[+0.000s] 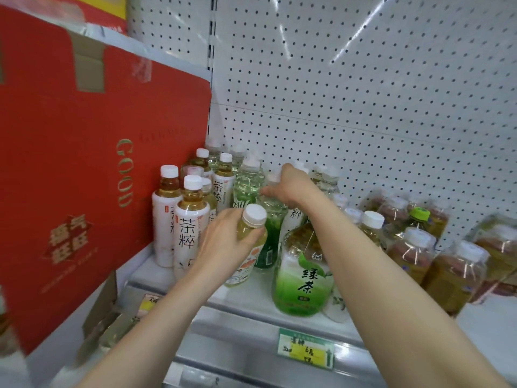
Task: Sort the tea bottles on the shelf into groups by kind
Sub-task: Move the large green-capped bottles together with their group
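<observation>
Tea bottles (pixel 247 179) of several kinds are stood mixed on the shelf (pixel 246 306), against a perforated back panel (pixel 363 107). White-labelled bottles (pixel 190 228) are grouped at the left, beside a red carton (pixel 84 163). Shrink-wrapped packs (pixel 447 264) are laid at the right. A large green-tea bottle (pixel 305 275) is stood at front centre.

Left hand (pixel 221 245): fingers are wrapped round a small yellow-tea bottle (pixel 253 219) with a white cap and an orange flowered label. It is held tilted, just in front of the white-labelled group. Whether its base is on the shelf cannot be told.

Right hand (pixel 291 186): closed round the neck of a green-labelled bottle (pixel 270 242) in the middle rows. This part is slightly blurred.

Judgement: one bottle per hand is being sorted.
- Each label should be checked against its neighbours before set-down.
- The green-labelled bottle is best lifted straight up, since close neighbours could be knocked.
- The large green-tea bottle lies just under the right forearm and could be tipped.
- The yellow-tea bottle should be set upright, label outward.
</observation>
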Demonstrator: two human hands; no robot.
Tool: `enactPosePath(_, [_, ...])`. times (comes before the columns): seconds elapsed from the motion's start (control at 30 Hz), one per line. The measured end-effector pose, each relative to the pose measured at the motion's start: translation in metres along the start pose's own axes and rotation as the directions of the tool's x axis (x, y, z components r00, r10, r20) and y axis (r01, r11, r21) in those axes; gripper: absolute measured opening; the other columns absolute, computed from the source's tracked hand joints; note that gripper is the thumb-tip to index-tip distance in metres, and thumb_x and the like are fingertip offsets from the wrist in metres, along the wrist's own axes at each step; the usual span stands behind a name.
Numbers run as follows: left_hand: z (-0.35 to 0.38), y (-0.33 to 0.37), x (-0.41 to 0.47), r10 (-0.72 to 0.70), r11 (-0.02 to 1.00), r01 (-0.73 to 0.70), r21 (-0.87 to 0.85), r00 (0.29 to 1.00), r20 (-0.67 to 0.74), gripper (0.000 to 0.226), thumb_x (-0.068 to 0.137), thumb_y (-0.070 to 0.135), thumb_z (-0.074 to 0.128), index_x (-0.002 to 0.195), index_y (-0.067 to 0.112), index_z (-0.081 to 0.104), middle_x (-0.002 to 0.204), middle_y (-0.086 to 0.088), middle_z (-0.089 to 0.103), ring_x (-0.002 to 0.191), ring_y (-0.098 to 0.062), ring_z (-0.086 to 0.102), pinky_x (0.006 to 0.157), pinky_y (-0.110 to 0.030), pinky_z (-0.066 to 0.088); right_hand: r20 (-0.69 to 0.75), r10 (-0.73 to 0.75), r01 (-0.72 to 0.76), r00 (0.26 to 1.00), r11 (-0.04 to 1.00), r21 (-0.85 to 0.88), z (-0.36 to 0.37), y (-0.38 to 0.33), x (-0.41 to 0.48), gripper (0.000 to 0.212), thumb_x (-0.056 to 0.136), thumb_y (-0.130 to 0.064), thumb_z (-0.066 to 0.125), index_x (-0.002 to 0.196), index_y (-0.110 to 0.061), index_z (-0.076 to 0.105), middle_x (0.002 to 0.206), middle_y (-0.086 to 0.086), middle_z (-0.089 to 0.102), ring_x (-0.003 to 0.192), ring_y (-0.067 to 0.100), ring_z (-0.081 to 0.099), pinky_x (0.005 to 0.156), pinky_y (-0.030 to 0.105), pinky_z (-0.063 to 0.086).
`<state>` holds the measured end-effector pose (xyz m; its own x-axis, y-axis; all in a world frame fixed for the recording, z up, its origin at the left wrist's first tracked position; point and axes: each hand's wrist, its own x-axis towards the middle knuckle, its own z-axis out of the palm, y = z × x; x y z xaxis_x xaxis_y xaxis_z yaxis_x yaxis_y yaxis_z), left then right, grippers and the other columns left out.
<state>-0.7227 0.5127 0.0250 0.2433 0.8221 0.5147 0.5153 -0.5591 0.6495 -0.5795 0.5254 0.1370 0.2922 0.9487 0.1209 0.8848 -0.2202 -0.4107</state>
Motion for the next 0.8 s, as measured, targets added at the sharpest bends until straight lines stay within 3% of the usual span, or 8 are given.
enactPosePath(0.07, [-0.001,-0.002,-0.006,-0.006,0.999,0.006,-0.044,1.0,-0.003,0.041,0.089,0.042,0.065,0.125,0.022,0.061,0.123,0.003,0.065,0.112,-0.017,0.059,0.091,-0.036,0.047,-0.003,-0.008,0.008,1.0,0.999,0.031,0.002,-0.005,0.001,0.073,0.091,-0.035,0.068,0.146,-0.005,0.031,0.129,0.014,0.058,0.102,0.026,0.062,0.089,0.037,0.054])
enactPosePath(0.17, [-0.005,-0.003,-0.014,0.001,0.996,-0.004,-0.085,1.0,-0.031,0.04,0.089,0.041,0.065,0.125,0.025,0.061,0.12,0.006,0.066,0.11,-0.015,0.059,0.089,-0.036,0.047,-0.045,-0.062,0.065,0.997,0.995,0.081,0.011,-0.017,0.0,0.069,0.09,-0.032,0.069,0.145,-0.007,0.036,0.134,0.014,0.057,0.116,0.029,0.059,0.097,0.039,0.05])
enactPosePath(0.3, [-0.012,-0.012,-0.019,-0.035,0.993,0.029,-0.116,0.998,-0.05,0.049,0.084,0.055,0.058,0.126,0.03,0.06,0.12,0.009,0.065,0.111,-0.015,0.058,0.092,-0.044,0.05,-0.07,-0.129,0.136,0.989,0.984,0.112,0.024,-0.028,0.0,0.066,0.091,-0.037,0.067,0.144,-0.01,0.038,0.137,0.012,0.056,0.121,0.028,0.056,0.093,0.035,0.046])
enactPosePath(0.43, [-0.015,-0.015,-0.017,-0.055,0.987,0.05,-0.152,0.998,-0.026,0.048,0.085,0.055,0.062,0.126,0.03,0.061,0.119,0.01,0.065,0.11,-0.013,0.058,0.093,-0.046,0.05,-0.036,-0.182,0.182,0.983,0.983,0.001,0.014,-0.025,-0.012,0.071,0.092,-0.045,0.063,0.146,-0.011,0.034,0.132,0.012,0.059,0.116,0.029,0.059,0.091,0.038,0.049])
enactPosePath(0.53, [-0.016,-0.013,-0.015,-0.071,0.985,0.071,-0.156,0.997,0.007,0.058,0.081,0.063,0.057,0.127,0.029,0.06,0.12,0.008,0.064,0.111,-0.014,0.058,0.093,-0.047,0.051,-0.223,-0.213,0.197,0.951,0.976,-0.091,-0.005,0.003,-0.044,0.064,0.093,-0.05,0.058,0.145,-0.018,0.039,0.126,0.01,0.063,0.113,0.03,0.06,0.086,0.037,0.048])
enactPosePath(0.63, [-0.012,-0.012,-0.013,-0.076,0.988,0.079,-0.135,0.997,0.032,0.06,0.083,0.065,0.051,0.13,0.028,0.057,0.122,0.006,0.063,0.113,-0.017,0.057,0.093,-0.048,0.05,-0.281,-0.141,0.112,0.949,0.987,-0.12,-0.003,0.042,-0.08,0.059,0.095,-0.05,0.056,0.14,-0.014,0.045,0.121,0.008,0.065,0.108,0.028,0.062,0.075,0.032,0.043])
enactPosePath(0.73, [-0.007,-0.015,-0.016,-0.081,0.984,0.095,-0.153,0.992,0.093,0.065,0.081,0.053,0.066,0.138,0.029,0.046,0.129,0.005,0.059,0.117,-0.018,0.055,0.099,-0.046,0.047,-0.267,-0.078,0.088,0.961,0.996,0.025,0.016,0.061,-0.093,0.064,0.095,-0.043,0.059,0.146,-0.012,0.036,0.134,0.011,0.058,0.117,0.03,0.059,0.091,0.04,0.048])
enactPosePath(0.8, [-0.004,-0.02,-0.021,-0.08,0.984,0.094,-0.149,0.992,0.097,0.076,0.077,0.044,0.076,0.142,0.03,0.038,0.134,0.004,0.057,0.12,-0.017,0.054,0.1,-0.042,0.045,-0.323,-0.055,0.083,0.945,0.994,0.073,0.026,0.063,-0.093,0.056,0.099,-0.034,0.056,0.145,-0.01,0.035,0.12,0.014,0.063,0.102,0.029,0.063,0.083,0.04,0.051])
